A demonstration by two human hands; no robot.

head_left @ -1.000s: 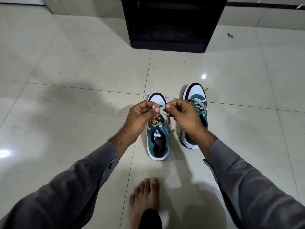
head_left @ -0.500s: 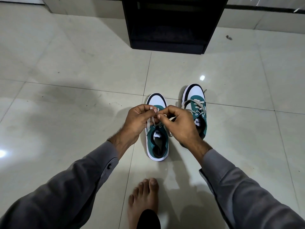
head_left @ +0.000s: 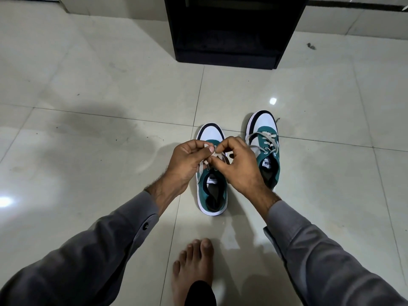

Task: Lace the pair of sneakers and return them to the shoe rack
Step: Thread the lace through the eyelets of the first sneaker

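Observation:
Two green and white sneakers stand side by side on the tiled floor, toes pointing away from me. Over the left sneaker (head_left: 212, 195), my left hand (head_left: 187, 161) and my right hand (head_left: 240, 164) meet, each pinching part of its grey-white lace (head_left: 202, 167). The fingers hide the middle of the lacing. The right sneaker (head_left: 266, 151) stands just right of my right hand, its lace (head_left: 263, 138) threaded through the eyelets, untouched. A black shoe rack (head_left: 229, 29) stands on the floor beyond the shoes.
My bare foot (head_left: 194, 266) rests on the glossy tiles just below the left sneaker. Pale floor tiles (head_left: 99, 107) spread out on all sides. A small dark speck (head_left: 311, 46) lies to the right of the rack.
My right hand has shifted left, off the right sneaker, and closed in against my left hand over the left sneaker's lace. The shoes have not moved.

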